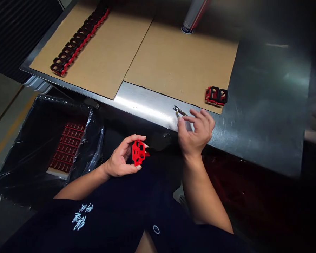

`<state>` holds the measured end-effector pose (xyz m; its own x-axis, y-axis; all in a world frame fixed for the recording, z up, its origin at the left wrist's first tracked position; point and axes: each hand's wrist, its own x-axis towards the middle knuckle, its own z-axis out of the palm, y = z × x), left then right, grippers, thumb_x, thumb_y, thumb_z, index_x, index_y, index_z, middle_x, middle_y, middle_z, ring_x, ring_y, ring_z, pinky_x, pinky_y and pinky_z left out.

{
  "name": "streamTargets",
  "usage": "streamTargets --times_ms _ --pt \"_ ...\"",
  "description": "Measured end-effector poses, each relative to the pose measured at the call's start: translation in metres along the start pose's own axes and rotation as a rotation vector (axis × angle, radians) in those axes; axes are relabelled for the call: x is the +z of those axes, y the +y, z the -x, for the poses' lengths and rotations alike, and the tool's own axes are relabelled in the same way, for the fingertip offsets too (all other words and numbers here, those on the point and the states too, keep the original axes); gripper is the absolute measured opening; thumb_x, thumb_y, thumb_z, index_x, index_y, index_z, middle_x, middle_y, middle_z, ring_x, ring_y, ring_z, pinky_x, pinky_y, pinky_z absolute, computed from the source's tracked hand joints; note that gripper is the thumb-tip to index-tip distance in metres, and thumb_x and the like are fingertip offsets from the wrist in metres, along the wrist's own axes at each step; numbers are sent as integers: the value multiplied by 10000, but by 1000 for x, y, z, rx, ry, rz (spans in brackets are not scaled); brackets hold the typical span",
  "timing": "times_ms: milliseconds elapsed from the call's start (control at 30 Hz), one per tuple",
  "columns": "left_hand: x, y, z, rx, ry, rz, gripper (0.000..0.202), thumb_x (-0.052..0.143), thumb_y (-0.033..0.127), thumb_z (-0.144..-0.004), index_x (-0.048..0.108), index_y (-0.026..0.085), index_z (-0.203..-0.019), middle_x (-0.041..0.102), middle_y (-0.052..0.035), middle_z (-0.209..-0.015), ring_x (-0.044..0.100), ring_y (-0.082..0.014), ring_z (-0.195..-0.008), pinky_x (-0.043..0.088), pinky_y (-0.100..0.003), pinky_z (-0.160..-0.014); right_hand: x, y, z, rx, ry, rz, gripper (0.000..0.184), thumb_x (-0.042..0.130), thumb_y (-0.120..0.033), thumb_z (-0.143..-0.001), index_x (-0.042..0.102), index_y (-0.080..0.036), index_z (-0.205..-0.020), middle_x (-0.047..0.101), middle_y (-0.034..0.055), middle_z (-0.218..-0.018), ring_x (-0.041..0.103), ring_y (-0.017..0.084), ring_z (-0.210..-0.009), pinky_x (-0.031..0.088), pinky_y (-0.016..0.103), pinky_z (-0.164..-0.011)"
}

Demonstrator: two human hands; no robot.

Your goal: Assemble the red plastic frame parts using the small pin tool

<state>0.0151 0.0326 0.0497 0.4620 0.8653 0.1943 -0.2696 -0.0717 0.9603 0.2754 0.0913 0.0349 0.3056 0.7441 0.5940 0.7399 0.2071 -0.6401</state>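
Observation:
My left hand (123, 157) holds a red plastic part (138, 153) with several cut-out openings by its edges, between thumb and fingers, in front of my body. Over the table's front edge, my right hand (196, 131) is closed in a pinch, its other fingers loosely curled. A slim, brass-coloured metal piece (177, 114) shows at the tips of thumb and forefinger; its exact kind is too small to tell. Just beyond lies a thin dark tool (180, 110) on the bare metal. A pair of red-and-black parts (216, 96) stands at the cardboard's right corner.
Cardboard sheets (94, 66) cover much of the metal table (263, 116). A long row of red-and-black parts (80, 40) runs along the left sheet. A spray can (192, 17) stands at the back. Below left, a plastic-lined bin (23, 140) contains stacked red parts (67, 147).

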Motion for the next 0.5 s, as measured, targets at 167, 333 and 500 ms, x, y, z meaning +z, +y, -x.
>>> streamTargets --times_ms 167,333,500 --pt "0 -4 -3 145 -6 -243 834 807 210 -797 411 296 -1526 540 -152 -1467 646 -254 -1243 570 -430 -1066 -35 -69 40 248 -468 -515 120 682 -218 -912 780 -242 -976 798 57 -979 756 232 -995 618 409 -923" --pt "-1 -8 -4 242 -46 -293 875 822 187 -791 395 300 -1546 558 -157 -1483 642 -274 -1274 552 -473 -1092 -47 -90 56 399 -677 -653 176 695 -214 -866 782 -222 -1019 800 57 -973 764 201 -887 612 332 -832" --pt "0 -6 -2 127 -79 -249 896 813 158 -783 381 288 -1557 540 -162 -1520 622 -288 -1321 535 -457 -1126 -43 -85 62 721 -788 -863 199 732 -347 -881 783 -213 -1019 796 41 -916 731 189 -810 573 316 -789"
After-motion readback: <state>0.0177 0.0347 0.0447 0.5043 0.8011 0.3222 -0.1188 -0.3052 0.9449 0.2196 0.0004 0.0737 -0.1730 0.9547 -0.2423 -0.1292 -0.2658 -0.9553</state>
